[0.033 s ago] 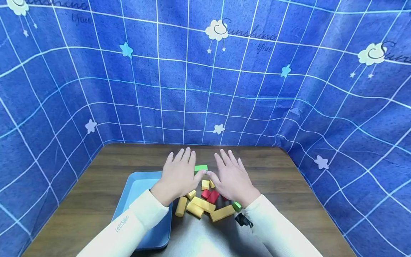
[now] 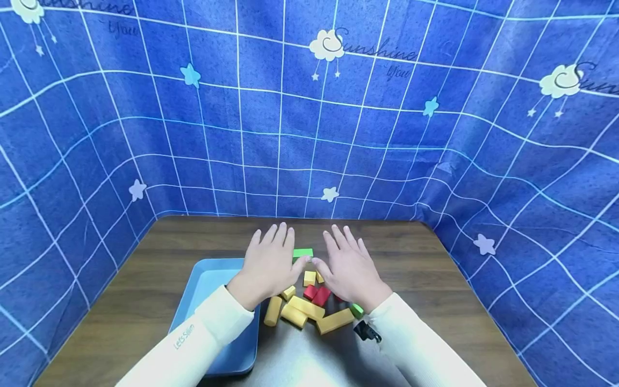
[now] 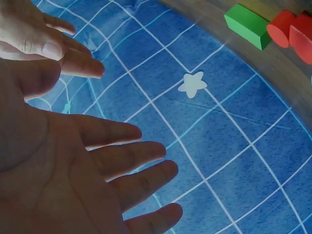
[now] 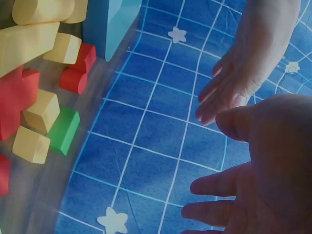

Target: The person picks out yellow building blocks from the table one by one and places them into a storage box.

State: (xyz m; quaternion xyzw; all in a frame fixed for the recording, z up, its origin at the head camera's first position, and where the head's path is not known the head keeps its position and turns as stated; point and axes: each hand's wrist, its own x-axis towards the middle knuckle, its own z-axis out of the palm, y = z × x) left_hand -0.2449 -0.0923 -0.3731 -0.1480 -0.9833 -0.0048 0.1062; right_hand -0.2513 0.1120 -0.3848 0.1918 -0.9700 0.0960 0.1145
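Observation:
Both hands are held out over the wooden blocks, palms down and fingers straight, with nothing in them. My left hand is above the blocks' left side and overlaps the blue tray in the head view. To its right is my right hand, the two thumb tips close together. Beneath them lie yellow blocks, red blocks and a green block. In the left wrist view the left palm shows with spread fingers. The right wrist view shows the right hand likewise.
The blocks lie loose on a brown wooden table, with the tray at its left. A blue curtain with white grid lines, stars and clouds surrounds the back and sides. A small black object sits at the right sleeve.

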